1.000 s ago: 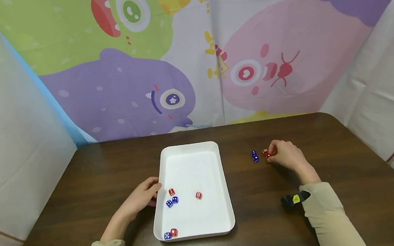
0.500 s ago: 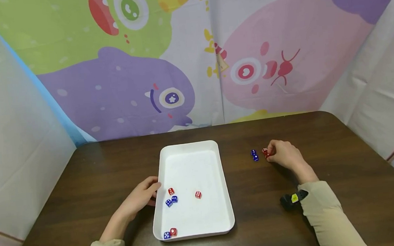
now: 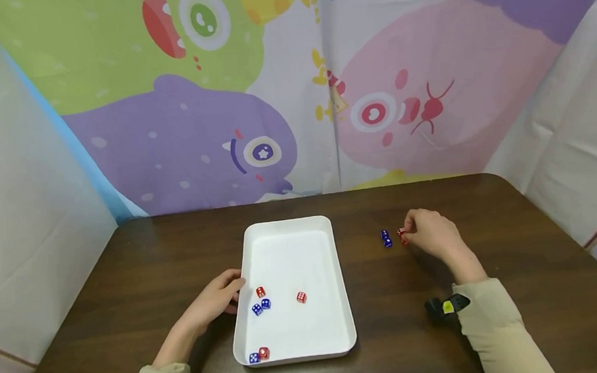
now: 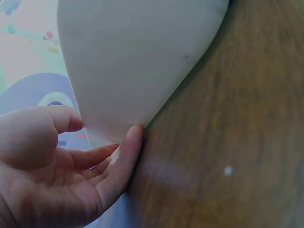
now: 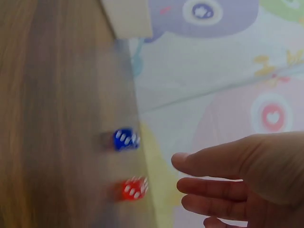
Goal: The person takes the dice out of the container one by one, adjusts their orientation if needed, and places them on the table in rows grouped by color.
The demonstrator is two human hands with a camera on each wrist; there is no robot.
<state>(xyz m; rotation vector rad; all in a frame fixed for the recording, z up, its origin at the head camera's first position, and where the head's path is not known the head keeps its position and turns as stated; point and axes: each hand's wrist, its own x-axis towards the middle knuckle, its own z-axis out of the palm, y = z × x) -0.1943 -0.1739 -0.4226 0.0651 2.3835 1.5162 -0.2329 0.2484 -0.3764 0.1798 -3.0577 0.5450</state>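
Observation:
My left hand (image 3: pixel 218 296) grips the left side of a white tray (image 3: pixel 285 225). In the left wrist view the thumb is at the rim and the fingers curl against the outer wall. Inside the tray lie red dice (image 3: pixel 301 297) and blue dice (image 3: pixel 257 309). My right hand (image 3: pixel 434 235) is over the table to the right, fingertips close beside a pair of red dice (image 3: pixel 401 233). In the right wrist view its fingers are relaxed, with nothing between them. A pair of blue dice (image 3: pixel 387 242) sits just left of the red pair.
The dark wooden table (image 3: pixel 380 308) carries everything. Behind it hangs a cartoon-print cloth (image 3: pixel 196 141), and white cloth (image 3: pixel 28 188) closes off both sides. A dark strap with a yellow mark (image 3: pixel 448 306) is on the right wrist.
The right hand's fingertips have come slightly up and away from the red pair, where they touched the nearer die before. The left hand and the tray have stayed in place.

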